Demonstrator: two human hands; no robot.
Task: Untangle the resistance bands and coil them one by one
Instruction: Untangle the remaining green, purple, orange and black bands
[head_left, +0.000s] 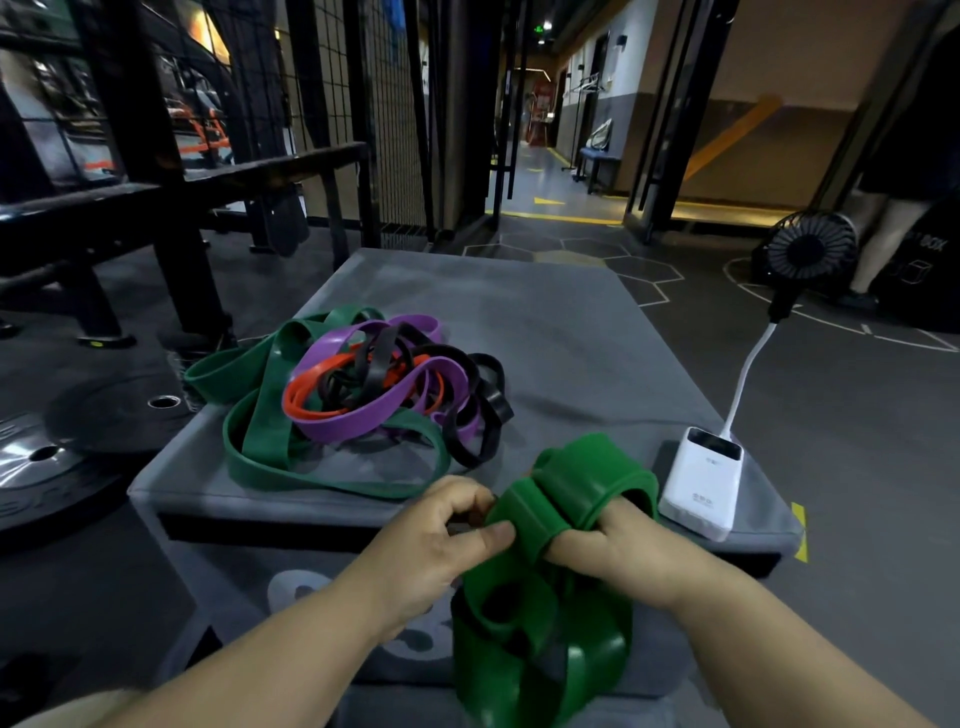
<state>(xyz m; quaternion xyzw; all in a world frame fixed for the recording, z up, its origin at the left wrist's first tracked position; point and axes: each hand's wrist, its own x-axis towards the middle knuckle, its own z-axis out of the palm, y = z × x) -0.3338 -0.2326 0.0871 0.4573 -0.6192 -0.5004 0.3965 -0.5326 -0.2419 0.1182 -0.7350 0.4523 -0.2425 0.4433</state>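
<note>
Head view | my left hand (441, 525) pinches the green band (576, 483) | my right hand (613, 551) grips it, band wound round those fingers | loose part hangs below my grip | I think this coil is half done | tangled pile (363, 384) past my left hand, not yet coiled

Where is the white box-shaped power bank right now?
In the head view, the white box-shaped power bank sits at the right edge of the grey padded platform, just right of the right hand holding the bright green rubber band.
</note>
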